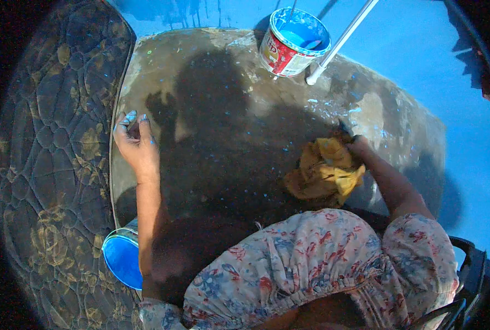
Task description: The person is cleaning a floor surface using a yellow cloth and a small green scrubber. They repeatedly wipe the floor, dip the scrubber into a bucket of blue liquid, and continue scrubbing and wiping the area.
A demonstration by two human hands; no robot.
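My right hand (357, 144) is closed on a yellowish-brown cloth (326, 167), which hangs in bunched folds above the concrete floor (236, 177). Some of its fingers are lost in shadow. To the left, my left hand (135, 136) is raised with half-curled fingers, the thumb side apart, and nothing visible in it. Blue paint marks its fingertips. Below that hand, my forearm partly covers a container (122, 260) with a bright blue inside or top. Blue paint spots (354, 110) dot the floor near the cloth.
A red-labelled bucket (284, 53) holding light blue paint stands by the blue wall (397, 49). Beside it a white pole (344, 37) leans with its end on the floor. A dark patterned mattress (59, 144) borders the left side. Black plastic-looking furniture (474, 264) is at lower right.
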